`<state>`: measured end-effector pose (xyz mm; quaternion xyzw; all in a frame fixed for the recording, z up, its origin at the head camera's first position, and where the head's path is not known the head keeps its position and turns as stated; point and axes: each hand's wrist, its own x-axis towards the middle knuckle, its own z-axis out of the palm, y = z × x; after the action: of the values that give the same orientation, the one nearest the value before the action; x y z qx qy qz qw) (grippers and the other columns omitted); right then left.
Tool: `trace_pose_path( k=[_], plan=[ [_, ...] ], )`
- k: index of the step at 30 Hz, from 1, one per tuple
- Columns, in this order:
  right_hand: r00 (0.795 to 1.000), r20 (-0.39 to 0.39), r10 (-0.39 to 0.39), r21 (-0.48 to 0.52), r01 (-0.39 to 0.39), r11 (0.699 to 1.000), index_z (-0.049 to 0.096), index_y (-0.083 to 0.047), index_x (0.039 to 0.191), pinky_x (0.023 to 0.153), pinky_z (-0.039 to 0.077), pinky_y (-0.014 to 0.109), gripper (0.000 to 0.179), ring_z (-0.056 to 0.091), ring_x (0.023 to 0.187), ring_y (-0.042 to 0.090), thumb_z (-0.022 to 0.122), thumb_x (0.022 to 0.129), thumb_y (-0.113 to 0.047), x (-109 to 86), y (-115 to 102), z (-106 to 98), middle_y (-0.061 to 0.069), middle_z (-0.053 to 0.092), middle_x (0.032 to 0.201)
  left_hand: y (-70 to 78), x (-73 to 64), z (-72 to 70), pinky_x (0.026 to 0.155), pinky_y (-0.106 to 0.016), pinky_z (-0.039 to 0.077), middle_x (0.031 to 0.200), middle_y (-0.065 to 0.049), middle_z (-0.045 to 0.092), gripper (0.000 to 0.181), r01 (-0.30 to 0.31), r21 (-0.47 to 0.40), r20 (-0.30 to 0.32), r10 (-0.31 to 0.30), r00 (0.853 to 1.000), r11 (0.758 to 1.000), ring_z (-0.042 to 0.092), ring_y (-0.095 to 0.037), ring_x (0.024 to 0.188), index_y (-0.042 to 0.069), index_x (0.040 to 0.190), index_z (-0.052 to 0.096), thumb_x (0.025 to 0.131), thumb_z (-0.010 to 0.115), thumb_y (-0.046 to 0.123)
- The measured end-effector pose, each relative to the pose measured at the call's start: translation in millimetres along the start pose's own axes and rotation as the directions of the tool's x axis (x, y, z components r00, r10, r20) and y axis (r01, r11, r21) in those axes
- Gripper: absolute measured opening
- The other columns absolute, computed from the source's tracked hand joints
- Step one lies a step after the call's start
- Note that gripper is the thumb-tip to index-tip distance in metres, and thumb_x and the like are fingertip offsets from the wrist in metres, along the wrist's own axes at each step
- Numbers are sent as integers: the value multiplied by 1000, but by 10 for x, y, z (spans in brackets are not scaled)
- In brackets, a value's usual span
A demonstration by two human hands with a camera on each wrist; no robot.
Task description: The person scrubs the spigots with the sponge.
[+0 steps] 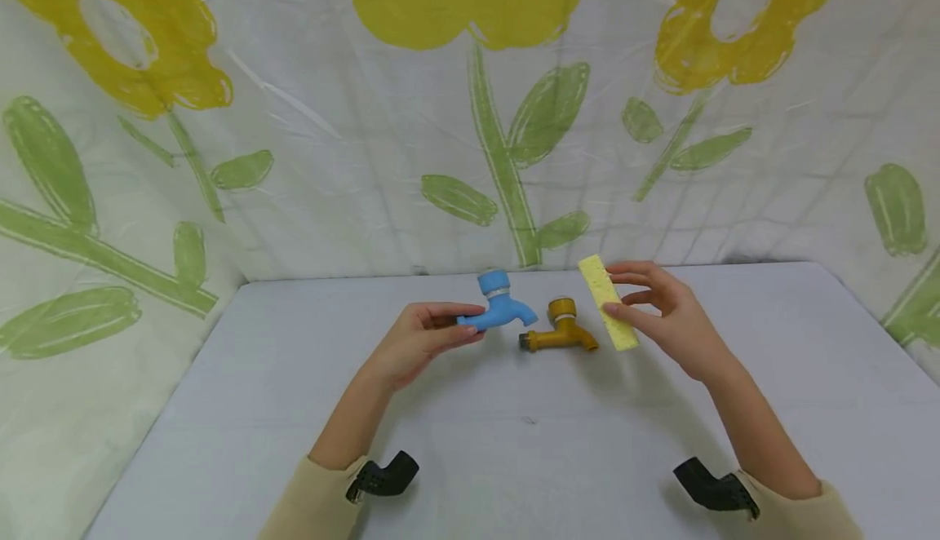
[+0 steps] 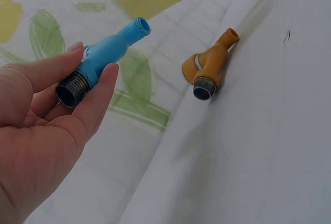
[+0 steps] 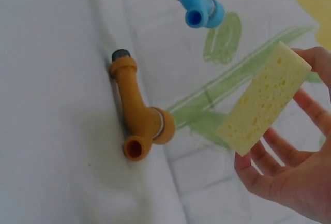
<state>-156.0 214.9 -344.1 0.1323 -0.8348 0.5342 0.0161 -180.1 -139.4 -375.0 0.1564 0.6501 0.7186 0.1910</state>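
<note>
My left hand [image 1: 427,336] pinches a blue tap [image 1: 501,308] by its threaded inlet end, raised above the table. The spout points right in the head view, and the dark thread [image 2: 73,90] faces the left wrist camera. An orange-brown tap [image 1: 561,329] lies on the table between my hands, its round cap toward the back and its dark threaded end [image 3: 121,54] to the left. My right hand [image 1: 664,312] holds a yellow sponge [image 1: 609,302] by its edges between thumb and fingers, tilted and off the table, just right of the orange-brown tap.
The white table [image 1: 470,442] backs onto a pale curtain [image 1: 330,157] printed with yellow flowers and green leaves. Black wrist straps [image 1: 382,475] with camera mounts sit at both sleeve cuffs. A small dark mark [image 1: 530,421] shows on the table in front of the taps.
</note>
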Motion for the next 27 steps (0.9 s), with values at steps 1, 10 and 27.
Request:
trace_pose_path(
  k=[1, 10, 27],
  plan=[
    [1000, 3, -3, -12, 3, 1000, 57, -10, 145, 83, 60, 26, 46, 62, 113, 24, 73, 102, -17, -1, -11, 31, 13, 55, 148, 7, -2, 14, 105, -40, 57, 131, -26, 67, 38, -3, 3, 3, 3, 1000, 1000, 76, -17, 106, -19, 137, 57, 101, 63, -8],
    [998, 58, -9, -33, 11, 999, 62, -13, 143, 86, 58, 29, 46, 56, 112, 30, 76, 100, -21, -25, -81, 296, 12, 60, 144, 76, -32, 96, 102, -36, 59, 126, -19, 72, 37, -13, 37, 12, 12, 1000, 999, 76, -14, 104, -17, 136, 60, 101, 64, -6],
    [994, 26, -104, -186, 107, 977, 72, -19, 133, 83, 51, 40, 40, 55, 112, 23, 82, 94, -23, -84, -167, 432, 6, 63, 140, 129, -66, 204, 99, -32, 60, 122, -14, 72, 35, -47, 76, 19, 46, 999, 996, 76, -16, 103, -17, 134, 62, 101, 64, -6]
  ],
)
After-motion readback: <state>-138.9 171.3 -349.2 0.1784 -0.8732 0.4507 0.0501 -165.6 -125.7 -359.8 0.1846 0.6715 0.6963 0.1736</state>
